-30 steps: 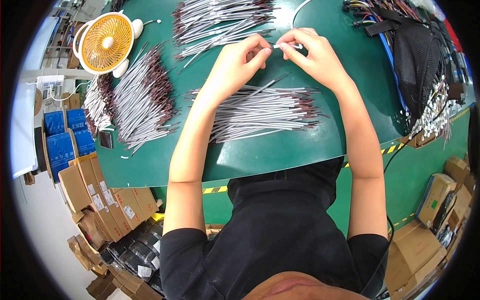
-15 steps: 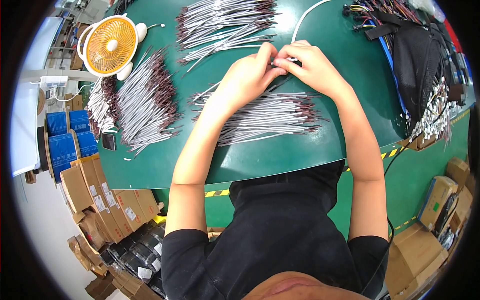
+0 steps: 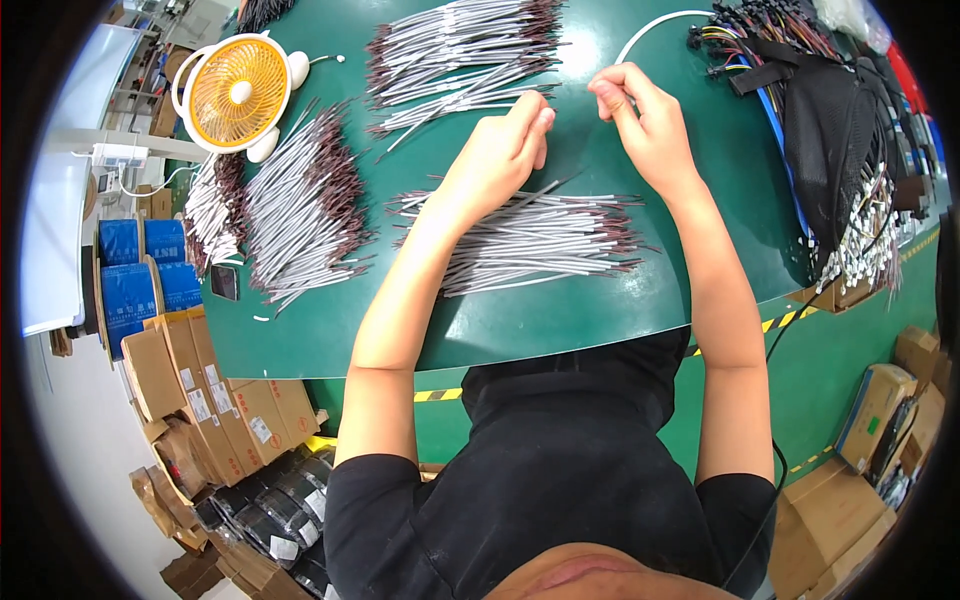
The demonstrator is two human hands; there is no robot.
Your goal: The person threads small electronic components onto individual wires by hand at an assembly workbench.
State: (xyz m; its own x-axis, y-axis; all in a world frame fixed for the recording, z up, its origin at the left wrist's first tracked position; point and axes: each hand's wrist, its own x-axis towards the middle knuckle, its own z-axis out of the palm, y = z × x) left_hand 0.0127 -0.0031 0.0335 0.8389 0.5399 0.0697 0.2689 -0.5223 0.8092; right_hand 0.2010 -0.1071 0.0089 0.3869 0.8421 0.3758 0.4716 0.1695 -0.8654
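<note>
Over the middle of the green table, my left hand (image 3: 503,150) is closed, thumb pressed against curled fingers; anything in them is hidden or too small to make out. My right hand (image 3: 645,112) is raised to its right, thumb and index finger pinched together. A thin white cord (image 3: 650,31) curves up and right from behind the right fingers and appears held there. Between the two hands is a gap. Just below them lies a pile of grey sleeved wires (image 3: 535,240) with brown ends, nearest to my left wrist.
More bundled grey wires (image 3: 450,50) lie at the back, and another pile (image 3: 300,210) at left. An orange-and-white fan (image 3: 240,92) and a dark phone-like slab (image 3: 224,282) are at left. A black mesh bag (image 3: 825,140) with cable bundles sits at right. Cardboard boxes (image 3: 215,385) stand lower left.
My hands were together, fingers touching around a small white piece; now they are apart. The right hand moved up and right, the cord shifting with it; the left is slightly lower.
</note>
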